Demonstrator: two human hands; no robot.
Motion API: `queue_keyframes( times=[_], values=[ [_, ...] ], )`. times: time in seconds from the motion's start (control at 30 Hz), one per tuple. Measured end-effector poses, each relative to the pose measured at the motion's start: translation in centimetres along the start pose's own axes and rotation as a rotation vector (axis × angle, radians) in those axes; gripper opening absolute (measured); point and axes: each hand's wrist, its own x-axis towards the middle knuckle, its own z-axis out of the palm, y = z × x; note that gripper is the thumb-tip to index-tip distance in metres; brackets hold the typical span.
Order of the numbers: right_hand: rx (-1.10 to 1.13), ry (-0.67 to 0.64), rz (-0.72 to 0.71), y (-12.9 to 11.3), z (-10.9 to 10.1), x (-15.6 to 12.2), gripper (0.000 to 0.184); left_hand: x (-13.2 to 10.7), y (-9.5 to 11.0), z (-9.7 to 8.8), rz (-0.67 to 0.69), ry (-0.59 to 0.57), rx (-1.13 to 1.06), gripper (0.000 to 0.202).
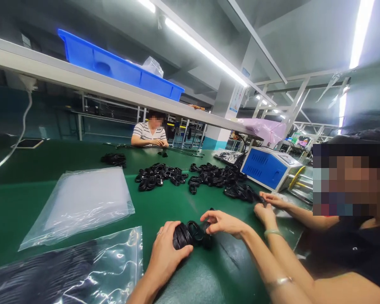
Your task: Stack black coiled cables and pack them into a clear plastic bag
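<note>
My left hand is wrapped round a row of coiled black cables standing on edge on the green tabletop, its thumb along the near side. From the right, my right hand reaches to the other end of the row. Its curled fingers and thumb are round a black cable coil, partly hidden by the hand. Farther back lie loose piles of tied black cables, and another heap sits to their right.
A clear bag of black cables lies at front left, below a stack of clear plastic bags. At right, a co-worker's hands handle a cable. A blue-and-white machine stands behind them. A blue bin rests on the overhead shelf.
</note>
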Motion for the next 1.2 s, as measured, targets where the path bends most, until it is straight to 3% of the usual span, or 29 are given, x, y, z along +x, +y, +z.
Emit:
queue_keyframes(
  times=[0.13, 0.47, 0.63, 0.73, 0.8, 0.97, 1.2],
  values=[
    [0.117, 0.025, -0.041, 0.1, 1.8, 1.4, 0.028, -0.1, -0.1, 0.0, 0.005, 0.000, -0.007, 0.050],
    [0.342, 0.157, -0.107, 0.8, 3.7, 0.9, 0.032, -0.1, 0.1, 0.0, 0.013, 0.007, 0.002, 0.048],
    [0.287, 0.173, -0.177, -1.1, 3.6, 0.6, 0.029, -0.2, 0.2, 0.0, 0.019, 0.002, -0.006, 0.048],
    [0.195, 0.108, -0.213, -2.3, 3.6, 0.5, 0.028, -0.1, 0.2, 0.0, 0.010, 0.004, -0.005, 0.049],
    [0.223, 0.095, -0.178, -2.6, 3.8, 0.8, 0.027, -0.1, 0.3, 0.0, 0.005, 0.009, -0.005, 0.049],
    [0.445, 0.205, -0.029, -1.4, 4.4, 2.6, 0.022, -0.1, 0.2, 0.0, 0.021, 0.011, -0.005, 0.048],
    [0.453, 0.264, 0.003, -0.2, 5.3, 4.3, 0.020, -0.1, 0.1, 0.4, 0.012, 0.033, -0.006, 0.047]
  ],
)
